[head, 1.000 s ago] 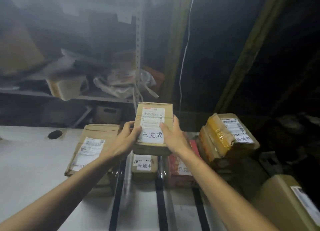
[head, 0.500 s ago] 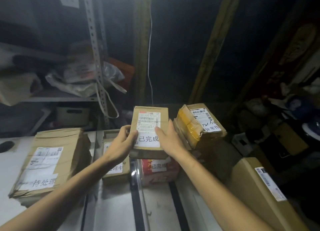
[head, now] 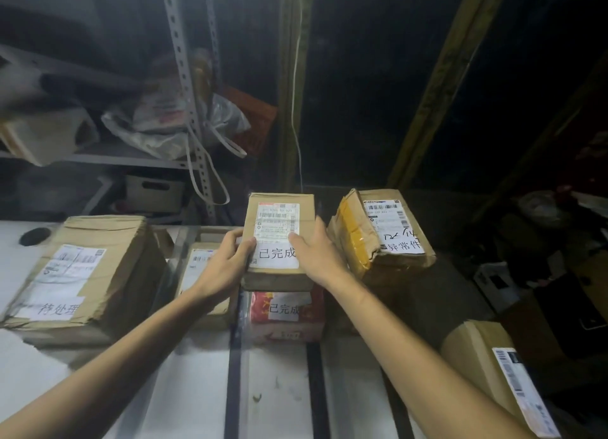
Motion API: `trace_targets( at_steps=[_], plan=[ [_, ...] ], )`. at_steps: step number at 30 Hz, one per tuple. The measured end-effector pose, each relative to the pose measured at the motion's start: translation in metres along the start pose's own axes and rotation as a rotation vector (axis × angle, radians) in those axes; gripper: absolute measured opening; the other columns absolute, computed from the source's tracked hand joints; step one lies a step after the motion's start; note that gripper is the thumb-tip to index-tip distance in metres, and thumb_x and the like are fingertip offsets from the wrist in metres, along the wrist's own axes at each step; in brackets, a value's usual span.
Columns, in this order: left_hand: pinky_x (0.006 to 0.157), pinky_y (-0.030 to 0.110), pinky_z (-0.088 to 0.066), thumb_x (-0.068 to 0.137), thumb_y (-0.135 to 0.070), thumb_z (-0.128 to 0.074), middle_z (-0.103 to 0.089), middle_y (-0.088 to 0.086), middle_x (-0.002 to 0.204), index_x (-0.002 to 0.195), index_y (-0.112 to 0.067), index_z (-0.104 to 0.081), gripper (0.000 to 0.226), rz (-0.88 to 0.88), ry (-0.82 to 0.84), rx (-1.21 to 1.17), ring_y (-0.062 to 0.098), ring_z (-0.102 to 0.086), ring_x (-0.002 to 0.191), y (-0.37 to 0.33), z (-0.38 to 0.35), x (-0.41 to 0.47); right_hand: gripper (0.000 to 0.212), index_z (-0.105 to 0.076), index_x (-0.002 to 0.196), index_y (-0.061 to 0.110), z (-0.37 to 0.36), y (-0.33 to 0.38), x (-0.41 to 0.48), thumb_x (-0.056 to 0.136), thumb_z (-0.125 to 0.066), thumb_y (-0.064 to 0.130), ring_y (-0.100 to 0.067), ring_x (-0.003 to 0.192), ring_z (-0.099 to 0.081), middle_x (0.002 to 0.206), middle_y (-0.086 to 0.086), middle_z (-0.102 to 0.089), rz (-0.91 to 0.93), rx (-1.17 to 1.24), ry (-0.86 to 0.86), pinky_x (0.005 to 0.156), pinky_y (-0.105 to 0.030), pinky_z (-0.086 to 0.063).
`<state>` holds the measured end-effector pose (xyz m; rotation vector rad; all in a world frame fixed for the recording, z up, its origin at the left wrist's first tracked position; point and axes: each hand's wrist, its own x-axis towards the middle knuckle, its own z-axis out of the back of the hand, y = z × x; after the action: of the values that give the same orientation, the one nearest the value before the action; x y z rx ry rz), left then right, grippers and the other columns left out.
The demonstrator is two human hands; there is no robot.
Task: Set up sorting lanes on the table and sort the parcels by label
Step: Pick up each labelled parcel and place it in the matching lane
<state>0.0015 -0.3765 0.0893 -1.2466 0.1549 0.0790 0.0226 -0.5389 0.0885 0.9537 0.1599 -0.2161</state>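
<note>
Fingers (head: pixel 245 246) of the left hand (head: pixel 223 267) and right hand (head: pixel 317 256) grip a brown parcel (head: pixel 279 238) by its sides, over the white table (head: pixel 276 389). A big carton (head: pixel 88 274) sits left, a yellow-taped box (head: pixel 381 238) right, and a red parcel (head: pixel 286 313) directly beneath.

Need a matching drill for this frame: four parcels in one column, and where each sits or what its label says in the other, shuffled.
Things:
1. plain brown parcel
2. red parcel
3. yellow-taped parcel
4. big crumpled box

Places or states:
A. far left on the table, marked 待处理
B. lying on the table, marked 已完成
C. gripped by the left hand and the right hand
D. at the right, marked 异常件

Pairs: 1-C; 2-B; 3-D; 4-A
</note>
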Motion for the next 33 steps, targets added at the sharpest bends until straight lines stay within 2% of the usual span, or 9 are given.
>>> trace_targets(
  at_steps=[2,5,8,11,14,19,23,28,33],
  plan=[
    [0.069,0.014,-0.042,0.104,-0.034,-0.038,-0.058,0.000,0.123,0.136,-0.016,-0.040,0.037,0.015,-0.023,-0.006,0.007,-0.057,0.099,0.003,-0.004,0.003,0.072,-0.017,0.156,0.025,0.002,0.000,0.002,0.094,-0.046,0.049,-0.028,0.133,-0.051,0.150,-0.002,-0.048,0.004,-0.012,0.006,0.108,-0.052,-0.045],
    [0.072,0.018,-0.046,0.103,-0.034,-0.039,-0.059,0.005,0.125,0.138,-0.013,-0.039,0.040,0.033,-0.038,-0.032,0.011,-0.059,0.102,0.009,-0.007,0.008,0.068,-0.018,0.157,0.022,0.002,-0.003,0.006,0.099,-0.047,0.043,-0.027,0.137,-0.046,0.152,-0.001,-0.046,-0.002,-0.029,0.012,0.112,-0.049,-0.041],
    [0.061,0.011,-0.047,0.103,-0.031,-0.041,-0.062,-0.003,0.110,0.135,-0.014,-0.041,0.036,0.069,-0.052,-0.102,0.002,-0.060,0.089,0.013,-0.011,0.014,0.065,-0.020,0.158,0.021,0.003,-0.008,0.012,0.101,-0.046,0.040,-0.025,0.141,-0.040,0.153,-0.001,-0.044,-0.011,-0.055,0.015,0.115,-0.041,-0.034],
    [0.061,0.013,-0.048,0.103,-0.030,-0.043,-0.062,-0.007,0.101,0.133,-0.013,-0.042,0.035,0.101,-0.053,-0.134,0.001,-0.062,0.085,0.015,-0.013,0.019,0.068,-0.020,0.157,0.023,0.000,-0.008,0.017,0.098,-0.047,0.043,-0.026,0.132,-0.050,0.151,-0.002,-0.048,-0.012,-0.043,0.020,0.110,-0.044,-0.042],
    [0.065,0.015,-0.049,0.102,-0.031,-0.046,-0.064,0.001,0.113,0.133,-0.012,-0.043,0.036,0.112,-0.048,-0.158,0.004,-0.064,0.090,0.023,-0.014,0.025,0.066,-0.024,0.155,0.023,-0.005,-0.011,0.022,0.097,-0.048,0.043,-0.025,0.124,-0.058,0.144,-0.002,-0.054,-0.015,-0.054,0.022,0.102,-0.049,-0.050],
    [0.056,0.014,-0.046,0.102,-0.034,-0.044,-0.062,-0.001,0.112,0.135,-0.013,-0.039,0.039,0.153,0.051,-0.086,0.005,-0.061,0.087,0.033,-0.022,0.029,0.063,-0.023,0.154,0.020,-0.007,-0.018,0.023,0.098,-0.046,0.040,-0.026,0.115,-0.062,0.140,-0.002,-0.057,-0.087,-0.111,0.033,0.096,-0.048,-0.053],
    [0.071,0.026,-0.053,0.102,-0.036,-0.044,-0.064,0.000,0.113,0.140,-0.014,-0.033,0.045,0.179,0.128,-0.038,0.010,-0.065,0.093,0.044,-0.027,0.030,0.063,-0.021,0.149,0.013,-0.013,-0.033,0.029,0.097,-0.043,0.039,-0.030,0.114,-0.064,0.139,-0.009,-0.057,-0.175,-0.114,0.078,0.096,-0.050,-0.054],
    [0.069,0.026,-0.054,0.102,-0.032,-0.045,-0.065,0.002,0.109,0.139,-0.013,-0.032,0.044,0.184,0.151,-0.046,0.013,-0.066,0.090,0.041,-0.025,0.033,0.055,-0.020,0.150,0.013,-0.009,-0.030,0.026,0.104,-0.044,0.032,-0.024,0.104,-0.067,0.132,-0.008,-0.059,-0.183,-0.132,0.083,0.092,-0.046,-0.057],
    [0.065,0.023,-0.051,0.102,-0.031,-0.045,-0.063,-0.002,0.103,0.142,-0.012,-0.029,0.047,0.174,0.150,-0.017,0.009,-0.065,0.087,0.039,-0.026,0.029,0.064,-0.016,0.153,0.013,-0.008,-0.028,0.019,0.101,-0.049,0.031,-0.029,0.126,-0.056,0.152,-0.011,-0.043,-0.152,-0.143,0.086,0.102,-0.046,-0.051]
  ],
)
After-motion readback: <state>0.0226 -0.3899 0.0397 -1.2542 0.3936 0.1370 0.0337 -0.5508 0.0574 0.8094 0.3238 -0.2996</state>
